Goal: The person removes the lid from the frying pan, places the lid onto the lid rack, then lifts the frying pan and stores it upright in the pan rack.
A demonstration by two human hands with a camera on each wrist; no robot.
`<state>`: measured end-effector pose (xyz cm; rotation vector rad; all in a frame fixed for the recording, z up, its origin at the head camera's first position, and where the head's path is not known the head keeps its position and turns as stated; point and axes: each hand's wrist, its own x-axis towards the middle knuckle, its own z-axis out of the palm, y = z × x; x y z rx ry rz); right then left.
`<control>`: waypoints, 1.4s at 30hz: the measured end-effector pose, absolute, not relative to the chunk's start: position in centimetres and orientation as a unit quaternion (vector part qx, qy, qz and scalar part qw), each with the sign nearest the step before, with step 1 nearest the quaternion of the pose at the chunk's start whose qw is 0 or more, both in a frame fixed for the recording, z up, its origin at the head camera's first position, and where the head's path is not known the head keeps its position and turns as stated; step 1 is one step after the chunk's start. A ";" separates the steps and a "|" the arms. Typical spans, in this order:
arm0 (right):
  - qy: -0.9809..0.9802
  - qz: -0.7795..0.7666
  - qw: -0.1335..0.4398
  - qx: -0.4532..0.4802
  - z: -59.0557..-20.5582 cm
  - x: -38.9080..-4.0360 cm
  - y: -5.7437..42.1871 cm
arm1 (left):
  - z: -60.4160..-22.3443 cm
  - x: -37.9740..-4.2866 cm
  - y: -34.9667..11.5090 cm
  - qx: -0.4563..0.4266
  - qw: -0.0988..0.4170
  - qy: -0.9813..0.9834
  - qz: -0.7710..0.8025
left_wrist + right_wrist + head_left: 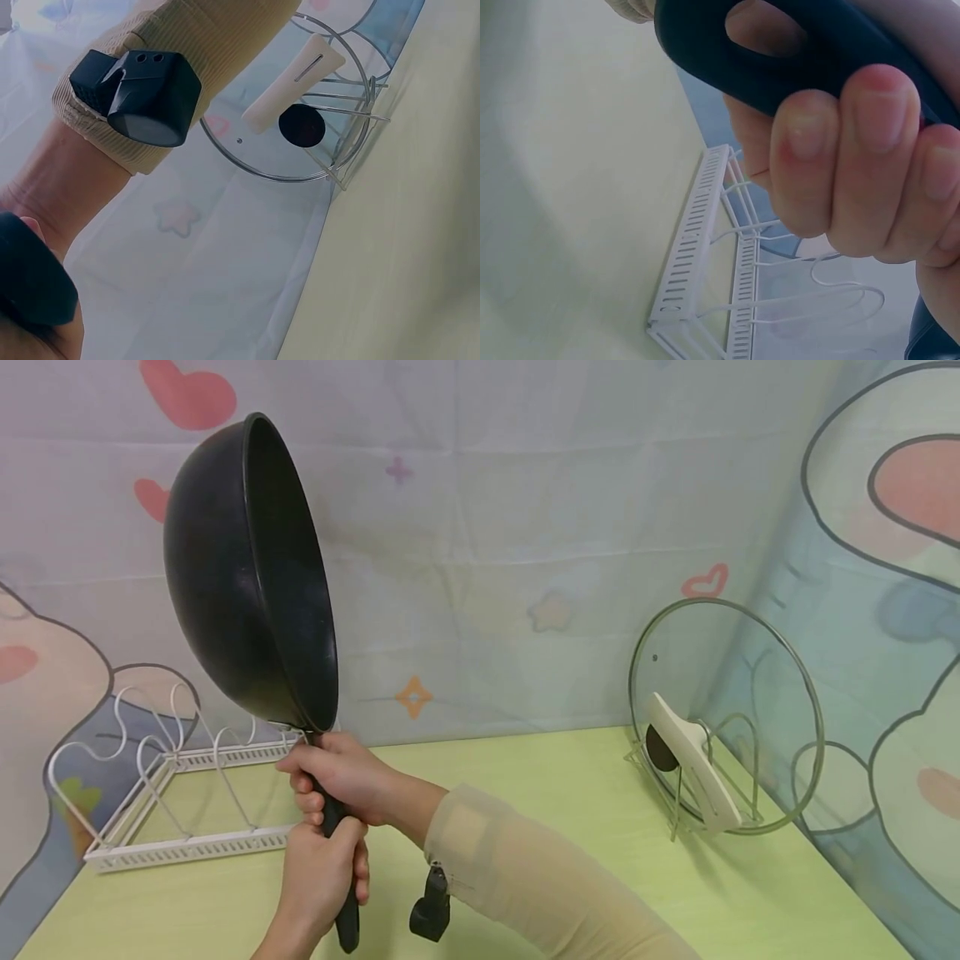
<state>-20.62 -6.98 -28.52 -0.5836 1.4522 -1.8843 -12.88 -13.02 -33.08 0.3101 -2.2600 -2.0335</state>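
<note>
A deep black wok (217, 560) is held up on its side, its long black handle (347, 914) pointing down and its hollow facing right. My right hand (360, 781) grips the handle just below the pan. Lower down, my left hand (318, 868) holds the same handle, and the handle's end sticks out beneath it. In the right wrist view, curled fingers (847, 165) wrap the handle, whose end has a hanging hole. The left wrist view catches only part of the dark handle (34, 277) at its lower left.
A white wire rack (195, 850) stands on the light green table (525, 827) behind the hands at left. At right, a glass lid (813, 727) with a cream handle (693, 760) leans upright in a wire stand (756, 768). A black wrist camera (431, 906) hangs from the right sleeve.
</note>
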 end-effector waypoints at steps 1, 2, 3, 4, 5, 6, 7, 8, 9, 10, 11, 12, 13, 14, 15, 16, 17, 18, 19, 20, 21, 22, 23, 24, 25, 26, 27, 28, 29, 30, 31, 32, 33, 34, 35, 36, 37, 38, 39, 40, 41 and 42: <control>0.559 -0.723 0.339 -0.224 -28.5 -20.7 -7.0 | -33.1 -12.9 -13.0 0.102 0.044 -0.739 -0.664; 0.560 -0.722 0.340 -0.224 -28.6 -20.7 -7.1 | -33.1 -13.0 -13.1 0.101 0.045 -0.740 -0.664; 0.560 -0.721 0.340 -0.224 -28.6 -20.7 -7.1 | -33.2 -13.0 -13.1 0.101 0.046 -0.740 -0.663; 0.562 -0.720 0.340 -0.223 -28.6 -20.7 -7.1 | -33.2 -13.0 -13.1 0.102 0.048 -0.741 -0.662; 0.563 -0.719 0.340 -0.223 -28.6 -20.8 -7.2 | -33.2 -13.1 -13.2 0.102 0.050 -0.741 -0.662; 0.564 -0.719 0.340 -0.223 -28.6 -20.8 -7.2 | -33.2 -13.1 -13.2 0.102 0.053 -0.741 -0.661; 0.564 -0.718 0.339 -0.224 -28.6 -20.8 -7.3 | -33.2 -13.1 -13.2 0.102 0.056 -0.742 -0.661; 0.565 -0.718 0.339 -0.225 -28.7 -20.9 -7.3 | -33.2 -13.2 -13.3 0.101 0.058 -0.741 -0.661; 0.565 -0.718 0.338 -0.226 -28.7 -20.9 -7.4 | -33.2 -13.2 -13.3 0.101 0.060 -0.741 -0.661; 0.565 -0.718 0.338 -0.227 -28.7 -21.0 -7.5 | -33.3 -13.2 -13.3 0.102 0.061 -0.740 -0.662; 0.564 -0.718 0.338 -0.228 -28.7 -21.0 -7.5 | -33.3 -13.3 -13.4 0.102 0.061 -0.740 -0.662; 0.562 -0.719 0.339 -0.228 -28.7 -21.1 -7.6 | -33.3 -13.4 -13.4 0.101 0.061 -0.741 -0.661; 0.562 -0.719 0.341 -0.227 -28.8 -21.1 -7.7 | -33.4 -13.4 -13.5 0.101 0.061 -0.741 -0.661; 0.561 -0.719 0.342 -0.226 -28.8 -21.1 -7.8 | -33.4 -13.4 -13.6 0.102 0.060 -0.741 -0.662; 0.562 -0.718 0.343 -0.225 -28.8 -21.1 -7.8 | -33.4 -13.4 -13.7 0.102 0.060 -0.740 -0.662; 0.562 -0.718 0.345 -0.224 -28.8 -21.2 -7.9 | -33.5 -13.4 -13.8 0.102 0.060 -0.741 -0.661; 0.562 -0.718 0.345 -0.224 -28.9 -21.2 -8.0 | -33.5 -13.5 -13.8 0.102 0.060 -0.742 -0.660; 0.563 -0.717 0.345 -0.223 -28.9 -21.2 -8.0 | -33.5 -13.5 -13.9 0.101 0.060 -0.743 -0.660; 0.563 -0.717 0.345 -0.224 -28.9 -21.2 -8.1 | -33.5 -13.5 -14.0 0.101 0.061 -0.743 -0.659; 0.563 -0.716 0.345 -0.225 -28.9 -21.2 -8.1 | -33.5 -13.5 -14.0 0.101 0.062 -0.743 -0.658; 0.563 -0.717 0.345 -0.226 -28.9 -21.2 -8.2 | -33.5 -13.4 -14.0 0.102 0.064 -0.743 -0.658; 0.562 -0.717 0.345 -0.227 -28.9 -21.2 -8.2 | -33.5 -13.4 -14.1 0.103 0.065 -0.744 -0.657; 0.562 -0.717 0.344 -0.228 -28.9 -21.2 -8.3 | -33.5 -13.4 -14.1 0.104 0.067 -0.743 -0.658; 0.561 -0.718 0.343 -0.229 -28.9 -21.2 -8.3 | -33.4 -13.4 -14.1 0.105 0.069 -0.743 -0.658; 0.562 -0.718 0.342 -0.229 -28.9 -21.2 -8.4 | -33.4 -13.3 -14.2 0.106 0.071 -0.742 -0.658; 0.563 -0.718 0.341 -0.228 -28.9 -21.2 -8.5 | -33.4 -13.3 -14.2 0.108 0.072 -0.741 -0.659; 0.565 -0.717 0.340 -0.227 -28.9 -21.2 -8.7 | -33.4 -13.3 -14.3 0.108 0.073 -0.741 -0.659; 0.566 -0.716 0.339 -0.226 -28.9 -21.2 -8.7 | -33.4 -13.3 -14.4 0.109 0.074 -0.741 -0.658; 0.568 -0.716 0.338 -0.225 -28.9 -21.1 -8.8 | -33.4 -13.3 -14.4 0.109 0.075 -0.741 -0.658; 0.568 -0.716 0.338 -0.224 -28.9 -21.1 -8.9 | -33.4 -13.3 -14.5 0.108 0.075 -0.742 -0.657; 0.569 -0.716 0.339 -0.222 -28.9 -21.1 -9.0 | -33.4 -13.3 -14.6 0.108 0.074 -0.743 -0.657; 0.569 -0.715 0.340 -0.221 -28.9 -21.1 -9.1 | -33.4 -13.3 -14.7 0.109 0.074 -0.743 -0.656; 0.568 -0.715 0.342 -0.220 -28.9 -21.1 -9.2 | -33.4 -13.3 -14.7 0.110 0.073 -0.744 -0.655; 0.567 -0.716 0.343 -0.219 -28.9 -21.1 -9.3 | -33.3 -13.3 -14.8 0.111 0.072 -0.744 -0.655; 0.566 -0.718 0.343 -0.217 -28.9 -21.1 -9.3 | -33.4 -13.3 -14.8 0.111 0.071 -0.745 -0.654; 0.565 -0.719 0.342 -0.216 -28.8 -21.1 -9.4 | -33.4 -13.3 -14.9 0.112 0.070 -0.746 -0.653; 0.563 -0.722 0.341 -0.214 -28.8 -21.1 -9.5 | -33.3 -13.3 -14.9 0.114 0.069 -0.747 -0.652; 0.562 -0.724 0.339 -0.214 -28.8 -21.0 -9.6 | -33.3 -13.3 -15.0 0.116 0.069 -0.747 -0.651; 0.562 -0.726 0.335 -0.213 -28.8 -21.0 -9.6 | -33.3 -13.3 -15.0 0.117 0.068 -0.749 -0.649; 0.561 -0.728 0.332 -0.213 -28.8 -21.0 -9.7 | -33.3 -13.3 -15.1 0.118 0.068 -0.749 -0.648; 0.561 -0.730 0.328 -0.213 -28.7 -21.0 -9.8 | -33.2 -13.4 -15.1 0.119 0.068 -0.750 -0.647; 0.561 -0.731 0.325 -0.213 -28.7 -20.9 -9.8 | -33.2 -13.4 -15.2 0.120 0.068 -0.751 -0.646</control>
